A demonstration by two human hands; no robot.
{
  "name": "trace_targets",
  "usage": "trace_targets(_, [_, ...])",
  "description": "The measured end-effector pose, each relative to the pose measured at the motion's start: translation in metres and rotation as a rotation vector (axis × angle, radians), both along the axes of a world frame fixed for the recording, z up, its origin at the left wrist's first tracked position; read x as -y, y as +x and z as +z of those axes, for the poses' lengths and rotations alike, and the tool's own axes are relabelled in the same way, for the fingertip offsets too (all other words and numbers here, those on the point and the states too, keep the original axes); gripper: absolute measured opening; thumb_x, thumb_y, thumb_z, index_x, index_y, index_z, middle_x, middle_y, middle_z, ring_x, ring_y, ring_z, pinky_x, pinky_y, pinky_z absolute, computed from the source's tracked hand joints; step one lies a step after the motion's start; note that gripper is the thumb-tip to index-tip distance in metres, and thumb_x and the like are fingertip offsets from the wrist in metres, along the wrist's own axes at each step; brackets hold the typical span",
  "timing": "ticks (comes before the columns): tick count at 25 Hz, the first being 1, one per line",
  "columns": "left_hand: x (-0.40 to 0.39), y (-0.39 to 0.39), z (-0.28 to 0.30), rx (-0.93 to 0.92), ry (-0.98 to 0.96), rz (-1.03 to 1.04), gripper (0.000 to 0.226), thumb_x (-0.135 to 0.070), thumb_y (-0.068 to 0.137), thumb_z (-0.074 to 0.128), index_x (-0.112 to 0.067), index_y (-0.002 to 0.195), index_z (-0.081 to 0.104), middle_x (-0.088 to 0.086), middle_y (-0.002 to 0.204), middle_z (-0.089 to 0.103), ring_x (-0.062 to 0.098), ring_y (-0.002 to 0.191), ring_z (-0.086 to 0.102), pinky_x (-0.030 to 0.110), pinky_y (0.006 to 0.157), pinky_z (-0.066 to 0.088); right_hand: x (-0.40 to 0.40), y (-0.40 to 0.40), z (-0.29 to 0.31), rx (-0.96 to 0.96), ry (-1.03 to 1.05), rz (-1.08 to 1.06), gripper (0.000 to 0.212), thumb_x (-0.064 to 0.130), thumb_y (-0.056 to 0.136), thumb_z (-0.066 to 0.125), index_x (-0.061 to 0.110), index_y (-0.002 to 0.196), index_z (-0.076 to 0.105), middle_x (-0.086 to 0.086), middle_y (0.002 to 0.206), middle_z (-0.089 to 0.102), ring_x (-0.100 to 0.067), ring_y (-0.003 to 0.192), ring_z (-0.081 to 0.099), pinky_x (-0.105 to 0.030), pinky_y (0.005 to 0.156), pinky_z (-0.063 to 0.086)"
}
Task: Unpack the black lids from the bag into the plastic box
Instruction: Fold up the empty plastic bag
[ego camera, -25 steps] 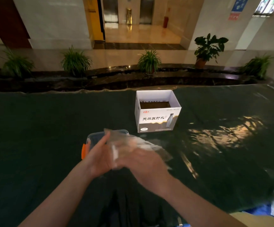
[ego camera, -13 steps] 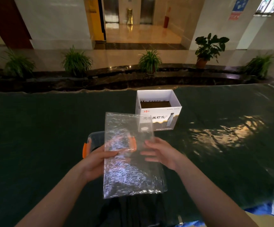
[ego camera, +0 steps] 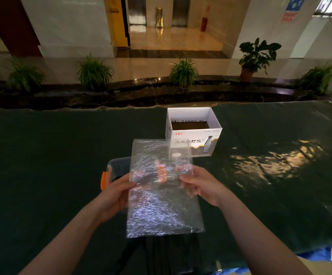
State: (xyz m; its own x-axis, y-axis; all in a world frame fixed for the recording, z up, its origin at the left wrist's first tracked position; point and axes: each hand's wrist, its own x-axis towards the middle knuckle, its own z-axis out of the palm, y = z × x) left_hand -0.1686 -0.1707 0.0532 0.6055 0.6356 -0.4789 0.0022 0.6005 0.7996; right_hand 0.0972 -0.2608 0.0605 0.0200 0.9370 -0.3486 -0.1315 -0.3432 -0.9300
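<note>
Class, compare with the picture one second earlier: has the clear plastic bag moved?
Yes. The clear plastic bag, then bunched low between the hands, now hangs flat and higher, its top edge overlapping the front of the white cardboard box.

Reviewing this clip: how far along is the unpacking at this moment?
Looks late: the crinkled clear plastic bag appears flat and empty, with no black lids visible. Left hand and right hand hold it by its sides above the clear plastic box with orange latches. The box's contents are hidden, so completion is unconfirmed.
</note>
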Motion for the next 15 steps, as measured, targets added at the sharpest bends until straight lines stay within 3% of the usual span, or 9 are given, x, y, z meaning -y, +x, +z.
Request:
trace_targets(3, [-0.007,-0.002,-0.006,-0.023,0.025,-0.003,0.036,-0.012,0.094,0.048,-0.024,0.126,0.06,0.02,0.123,0.064,0.042,0.114,0.057,0.059,0.098,0.043,0.002,0.004,0.0,-0.088,0.014,0.002,0.028,0.008,0.088,0.066,0.007,0.115,0.061,-0.01,0.081,0.067,-0.016,0.062,0.061,-0.022,0.051,0.051])
trace_targets(5, [-0.007,0.0,-0.003,-0.018,0.05,0.022,0.036,-0.006,0.095,0.044,-0.02,0.121,0.065,0.011,0.118,0.069,0.032,0.108,0.062,0.053,0.094,0.047,0.003,0.007,-0.001,-0.118,0.027,0.002,0.026,0.004,0.09,0.062,0.007,0.115,0.062,-0.01,0.084,0.067,-0.017,0.067,0.061,-0.023,0.053,0.053])
trace_targets(7, [-0.005,0.003,0.004,0.001,0.062,0.057,0.038,0.0,0.094,0.042,-0.017,0.1,0.075,0.006,0.107,0.072,0.015,0.09,0.069,0.033,0.073,0.059,0.004,0.005,0.0,-0.094,0.052,-0.025,0.022,0.003,0.09,0.06,0.003,0.111,0.066,-0.01,0.085,0.068,-0.017,0.07,0.062,-0.023,0.054,0.053])
trace_targets(9, [0.0,0.006,0.009,0.024,0.053,0.1,0.029,0.003,0.091,0.045,-0.006,0.083,0.071,0.002,0.101,0.063,0.005,0.076,0.068,0.023,0.057,0.055,0.004,0.002,0.003,-0.017,0.075,-0.072,0.011,0.001,0.088,0.062,0.0,0.096,0.071,-0.007,0.084,0.07,-0.016,0.072,0.066,-0.024,0.055,0.053])
trace_targets(11, [0.004,0.006,0.006,0.031,0.016,0.164,0.008,0.002,0.081,0.053,-0.001,0.085,0.058,-0.004,0.109,0.049,0.016,0.096,0.062,0.033,0.059,0.055,0.003,0.001,0.002,0.009,0.069,-0.124,0.016,-0.006,0.087,0.059,0.0,0.079,0.072,-0.004,0.086,0.072,-0.015,0.078,0.07,-0.026,0.063,0.056])
trace_targets(13, [0.006,0.005,0.001,0.055,-0.025,0.197,0.025,-0.008,0.073,0.063,-0.002,0.097,0.056,0.0,0.115,0.049,0.03,0.101,0.055,0.041,0.059,0.053,0.001,0.001,-0.001,0.006,0.077,-0.13,0.025,-0.011,0.086,0.056,-0.001,0.069,0.071,-0.006,0.094,0.071,-0.02,0.092,0.07,-0.031,0.074,0.058])
trace_targets(15, [0.009,0.007,0.003,0.053,-0.068,0.213,0.033,-0.031,0.071,0.071,-0.01,0.095,0.062,0.007,0.11,0.061,0.033,0.095,0.061,0.043,0.061,0.054,-0.001,0.002,-0.004,0.046,0.103,-0.125,0.032,-0.009,0.086,0.058,0.003,0.06,0.07,-0.011,0.104,0.066,-0.027,0.105,0.064,-0.036,0.081,0.057])
